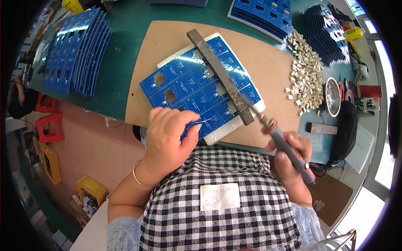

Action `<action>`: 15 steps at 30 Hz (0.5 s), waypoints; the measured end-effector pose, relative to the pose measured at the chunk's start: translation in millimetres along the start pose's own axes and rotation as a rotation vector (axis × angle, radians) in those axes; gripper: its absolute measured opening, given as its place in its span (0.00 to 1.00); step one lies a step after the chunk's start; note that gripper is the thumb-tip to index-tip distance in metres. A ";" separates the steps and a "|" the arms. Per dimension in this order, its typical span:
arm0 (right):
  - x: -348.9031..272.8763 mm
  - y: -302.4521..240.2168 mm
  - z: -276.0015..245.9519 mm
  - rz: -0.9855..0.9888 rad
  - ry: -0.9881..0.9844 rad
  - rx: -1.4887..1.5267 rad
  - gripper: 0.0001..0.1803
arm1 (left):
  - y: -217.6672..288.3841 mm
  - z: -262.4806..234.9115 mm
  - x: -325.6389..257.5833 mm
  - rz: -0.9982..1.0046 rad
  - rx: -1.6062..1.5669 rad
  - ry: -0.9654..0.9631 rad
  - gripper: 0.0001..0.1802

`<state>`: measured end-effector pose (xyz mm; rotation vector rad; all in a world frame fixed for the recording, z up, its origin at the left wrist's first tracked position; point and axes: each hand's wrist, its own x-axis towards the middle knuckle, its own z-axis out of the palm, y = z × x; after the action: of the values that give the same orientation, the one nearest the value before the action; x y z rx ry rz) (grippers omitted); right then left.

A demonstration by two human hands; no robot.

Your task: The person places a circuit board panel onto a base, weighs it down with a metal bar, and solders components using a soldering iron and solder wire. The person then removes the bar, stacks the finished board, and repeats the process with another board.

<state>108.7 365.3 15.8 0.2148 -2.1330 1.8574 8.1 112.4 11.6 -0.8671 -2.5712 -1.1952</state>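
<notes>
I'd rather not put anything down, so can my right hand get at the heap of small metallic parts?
Probably not freely: your right hand grips the soldering iron, though nothing seems to block the way to the heap of parts.

An electronics workshop, by its soldering iron [289, 151] (grey-handled), stacks of blue circuit boards [72, 56] and heap of small parts [306, 74].

Shows a dark green tabletop [121, 71] spreading across the upper half, with bowed edges. Drops away on the left to a pinkish floor [100, 146] with faint tile seams. Has red plastic stools [51, 133] standing near the tabletop's left edge, and yellow crates [92, 187] on the floor lower down. Opens on the right to windows [387, 67] in pale frames, very bright, blown out to white in places.
</notes>
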 end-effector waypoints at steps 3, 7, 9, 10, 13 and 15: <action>0.0 -5.5 -10.9 -0.052 -0.110 -0.047 0.18 | -3.1 5.1 -6.4 0.043 -0.015 -0.030 0.09; -4.9 5.5 -8.8 0.008 -0.066 -0.068 0.15 | 0.9 15.8 -6.5 0.151 0.119 -0.040 0.11; -6.5 8.6 -5.9 0.006 -0.063 -0.064 0.15 | 1.9 17.4 -6.2 0.153 0.138 -0.060 0.11; -7.2 8.6 -4.4 0.035 -0.067 -0.060 0.15 | 2.4 17.1 -5.2 0.156 0.151 -0.070 0.11; -7.9 11.0 -3.1 0.072 -0.071 -0.055 0.15 | 2.9 17.9 -3.8 0.160 0.165 -0.082 0.11; -8.2 12.2 -2.3 0.080 -0.071 -0.055 0.15 | 2.8 19.1 -3.2 0.161 0.167 -0.082 0.11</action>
<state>113.0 368.7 2.0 0.1886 -2.2687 1.8580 13.9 126.7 -0.6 -1.0818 -2.5615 -0.9048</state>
